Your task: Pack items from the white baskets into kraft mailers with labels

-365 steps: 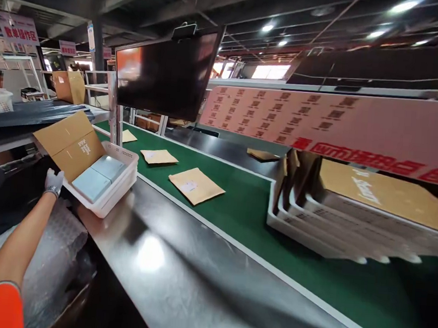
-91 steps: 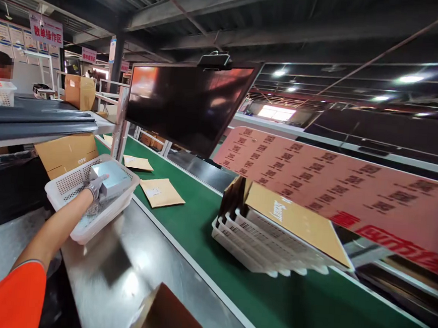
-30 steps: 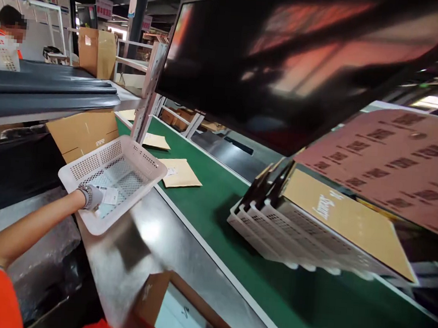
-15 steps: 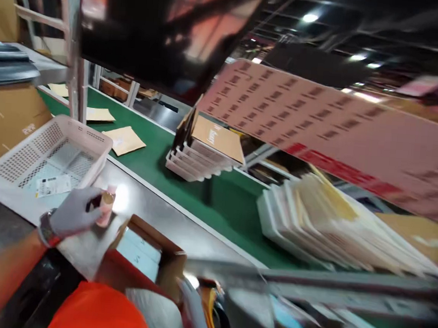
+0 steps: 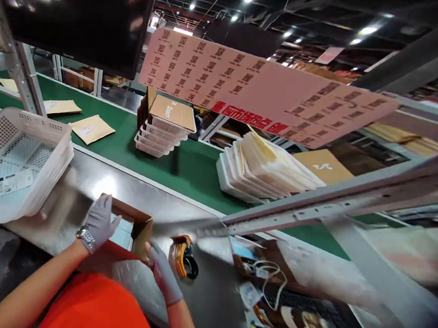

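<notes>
1. Left hand (image 5: 99, 221), gloved, is lying flat with fingers spread on the left wall of the open cardboard box (image 5: 130, 225); it is pressing, not gripping.
2. Right hand (image 5: 160, 269), gloved, is curling loosely against the box's right flap; whether it is pinching the flap, I cannot tell.
3. The box is sitting at the near edge of the steel worktop (image 5: 209, 289), close against the person's orange shirt. Judging by this: contents are looking loaded, flaps are standing open, and closing and taping are looking undone.
4. Tape dispenser (image 5: 184, 256) is lying just beside the right hand, untouched.
5. White perforated basket (image 5: 48, 155) is resting left of the box, holding only a paper slip (image 5: 13, 182).
6. Farther off, stacked baskets (image 5: 156, 134) and padded envelopes (image 5: 92, 127) are lying on the green conveyor belt (image 5: 188, 166).
7. Hard to read: the box's interior is mostly hidden, showing a pale patch only; its near side is cut off by the shirt; clutter at right is blurring.
</notes>
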`<state>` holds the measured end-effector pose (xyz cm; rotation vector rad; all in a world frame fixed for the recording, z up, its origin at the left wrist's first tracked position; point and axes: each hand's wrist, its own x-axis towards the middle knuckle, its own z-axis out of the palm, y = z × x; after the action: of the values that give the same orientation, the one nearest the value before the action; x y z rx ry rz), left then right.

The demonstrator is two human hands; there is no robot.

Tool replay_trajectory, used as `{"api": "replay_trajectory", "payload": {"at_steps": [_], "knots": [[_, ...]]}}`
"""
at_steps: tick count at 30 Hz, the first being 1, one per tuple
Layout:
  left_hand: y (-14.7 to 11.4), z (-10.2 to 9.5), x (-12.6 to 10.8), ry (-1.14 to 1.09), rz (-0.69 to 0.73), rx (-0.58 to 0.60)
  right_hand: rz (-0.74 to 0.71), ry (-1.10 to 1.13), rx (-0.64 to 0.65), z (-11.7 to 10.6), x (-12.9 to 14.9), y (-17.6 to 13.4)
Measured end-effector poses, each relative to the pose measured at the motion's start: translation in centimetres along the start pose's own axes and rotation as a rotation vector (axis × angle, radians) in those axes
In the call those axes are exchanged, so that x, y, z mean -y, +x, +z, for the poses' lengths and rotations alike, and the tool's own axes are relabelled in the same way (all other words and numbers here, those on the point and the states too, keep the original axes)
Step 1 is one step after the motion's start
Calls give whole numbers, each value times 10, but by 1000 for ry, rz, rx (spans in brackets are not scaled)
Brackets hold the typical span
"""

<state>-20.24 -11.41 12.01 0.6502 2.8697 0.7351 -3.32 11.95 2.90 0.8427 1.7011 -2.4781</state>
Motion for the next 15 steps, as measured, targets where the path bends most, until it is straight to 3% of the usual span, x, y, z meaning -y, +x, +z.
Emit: {"api": "replay_trajectory", "payload": {"at_steps": [2, 5, 8, 11, 13, 15], "knots": [[-6, -10, 25, 112, -104, 28, -31, 14, 12, -7, 9, 7], [-13, -16, 41, 97, -147, 275, -135, -13, 42, -4, 20, 30], [-19, -18, 36, 91, -115, 376, -218, -149, 47, 17, 19, 57], [-25, -16, 27, 102, -50, 532, -236, -251, -101, 39, 6, 72], [-27, -12, 26, 99, -11, 617, -269, -289, -159, 45, 0, 75], [-25, -6, 31, 48, 6, 620, -293, -317, -157, 43, -1, 75]]}}
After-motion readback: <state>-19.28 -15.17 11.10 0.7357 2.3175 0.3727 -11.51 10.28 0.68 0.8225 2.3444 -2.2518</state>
